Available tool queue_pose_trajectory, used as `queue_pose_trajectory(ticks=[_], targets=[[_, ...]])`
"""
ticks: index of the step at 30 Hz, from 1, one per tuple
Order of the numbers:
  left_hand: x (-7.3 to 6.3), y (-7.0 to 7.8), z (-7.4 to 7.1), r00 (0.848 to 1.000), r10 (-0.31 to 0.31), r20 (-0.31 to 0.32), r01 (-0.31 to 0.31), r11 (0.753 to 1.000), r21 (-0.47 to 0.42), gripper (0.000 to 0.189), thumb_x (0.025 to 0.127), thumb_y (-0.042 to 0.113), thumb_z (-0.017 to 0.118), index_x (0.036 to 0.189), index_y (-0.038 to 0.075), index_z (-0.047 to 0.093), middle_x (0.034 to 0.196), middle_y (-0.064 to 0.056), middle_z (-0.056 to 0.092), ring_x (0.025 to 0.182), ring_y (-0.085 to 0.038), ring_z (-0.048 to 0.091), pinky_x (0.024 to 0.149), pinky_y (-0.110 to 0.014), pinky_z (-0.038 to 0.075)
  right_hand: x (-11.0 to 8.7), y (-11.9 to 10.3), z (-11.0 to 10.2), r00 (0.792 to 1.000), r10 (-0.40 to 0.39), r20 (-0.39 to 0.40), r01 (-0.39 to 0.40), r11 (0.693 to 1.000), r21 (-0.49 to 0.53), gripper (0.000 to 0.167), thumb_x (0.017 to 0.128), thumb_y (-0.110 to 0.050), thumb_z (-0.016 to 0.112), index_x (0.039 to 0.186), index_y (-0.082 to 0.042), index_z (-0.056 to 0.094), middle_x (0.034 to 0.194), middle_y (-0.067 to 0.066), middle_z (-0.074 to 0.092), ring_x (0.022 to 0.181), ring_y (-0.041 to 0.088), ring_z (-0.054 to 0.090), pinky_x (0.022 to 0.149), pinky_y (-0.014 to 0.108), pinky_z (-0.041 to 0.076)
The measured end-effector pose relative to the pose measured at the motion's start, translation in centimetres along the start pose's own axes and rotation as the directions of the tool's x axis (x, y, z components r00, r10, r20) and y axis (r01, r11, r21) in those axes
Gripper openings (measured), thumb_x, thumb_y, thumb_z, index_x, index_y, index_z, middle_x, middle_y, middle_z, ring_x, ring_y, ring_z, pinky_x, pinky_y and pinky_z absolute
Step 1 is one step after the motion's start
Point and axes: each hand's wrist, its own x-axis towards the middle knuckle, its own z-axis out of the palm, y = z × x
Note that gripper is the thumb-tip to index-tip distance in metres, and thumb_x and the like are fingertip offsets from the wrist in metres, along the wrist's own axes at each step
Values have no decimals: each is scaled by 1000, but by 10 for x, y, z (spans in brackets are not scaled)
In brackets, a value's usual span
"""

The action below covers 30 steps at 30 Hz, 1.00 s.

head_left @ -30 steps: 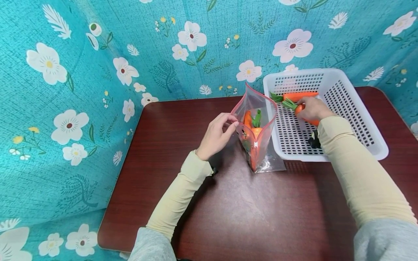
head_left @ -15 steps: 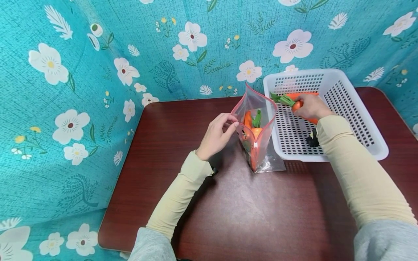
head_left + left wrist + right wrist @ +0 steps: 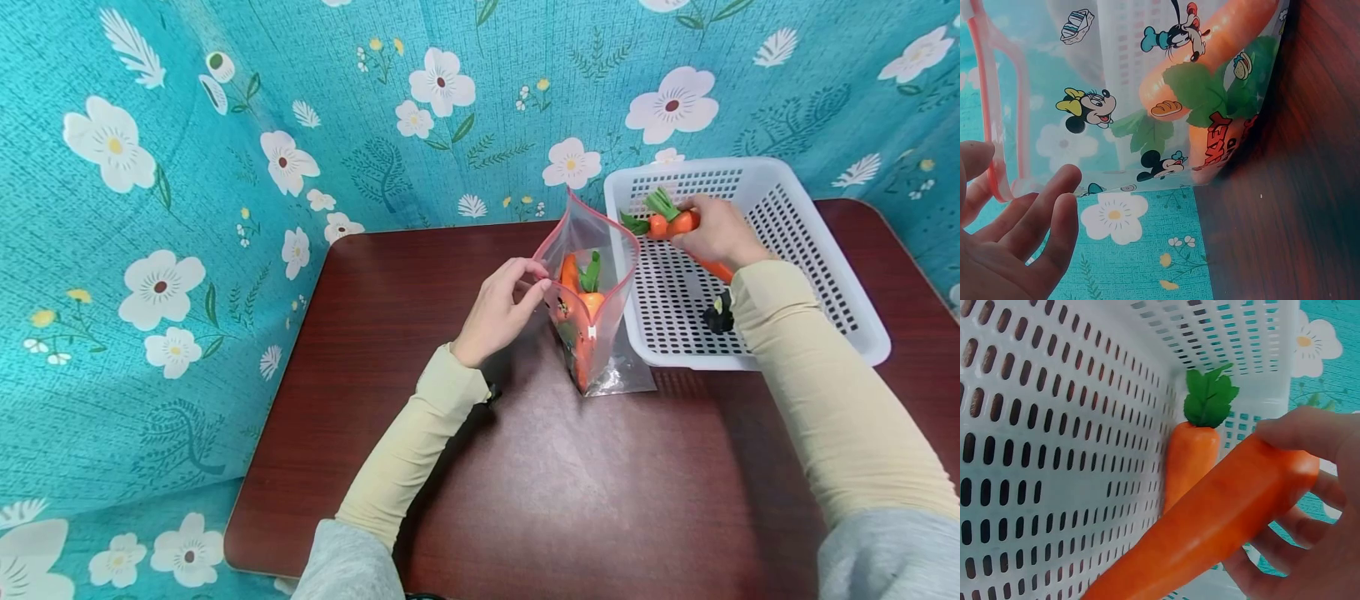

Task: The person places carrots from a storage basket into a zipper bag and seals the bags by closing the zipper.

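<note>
In the head view my left hand (image 3: pixel 498 312) pinches the red-edged mouth of a clear zip bag (image 3: pixel 615 271), which stands with its top spread. The left wrist view shows thumb and fingers at the red rim, and cartoon prints on the bag (image 3: pixel 1088 147). Several orange carrots (image 3: pixel 570 273) with green leaves are inside it. My right hand (image 3: pixel 723 233) grips a carrot (image 3: pixel 1210 519) near its thick top, raised inside the white basket (image 3: pixel 836 279). Beneath it lies another carrot (image 3: pixel 1191 456) with leaves, at the basket's far side; the held one partly hides it.
The basket, with slotted walls and floor, stands on the right of the dark red-brown table (image 3: pixel 375 317). A teal flowered cloth (image 3: pixel 510 100) hangs behind and left. A small black object (image 3: pixel 718 315) shows under the right wrist.
My right hand has lifted the carrot off the other one and tipped it, so its green top points up more. My left hand stays at the bag's rim.
</note>
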Motion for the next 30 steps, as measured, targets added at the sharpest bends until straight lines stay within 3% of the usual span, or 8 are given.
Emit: queue_pose_trajectory(ticks=[7,14,21,30], targets=[[1,0,1,1000,18,-5,-18,1000,-10,14,95,17,60,104,7,60,103,-5,61,90,-14,64,78,-26,54,-5,-6,-5,998,-15,-60,18,999,38,65,93,-19,57,146,6,28,129,37,44,107,46,49,83,56,47],[0,3,1,1000,26,-4,-26,999,-28,11,94,16,61,100,8,59,103,-5,59,89,-11,63,77,-19,53,-9,-9,-8,993,11,-117,-1,996,92,66,94,-26,52,148,2,25,133,35,42,104,44,49,78,52,48],[0,3,2,1000,27,-5,-27,999,-25,10,95,17,61,100,9,59,103,-5,59,87,-10,63,74,-19,53,-12,-13,-12,984,53,-168,-22,983,183,68,95,-35,51,149,-2,26,139,30,41,109,42,49,81,51,49],[0,3,1,1000,18,-2,-18,1000,-24,11,95,17,61,102,10,60,105,-4,60,87,-10,63,75,-19,53,-14,-16,-15,971,102,-216,-45,967,252,71,93,-45,52,147,-6,28,140,24,42,110,36,49,74,36,48]])
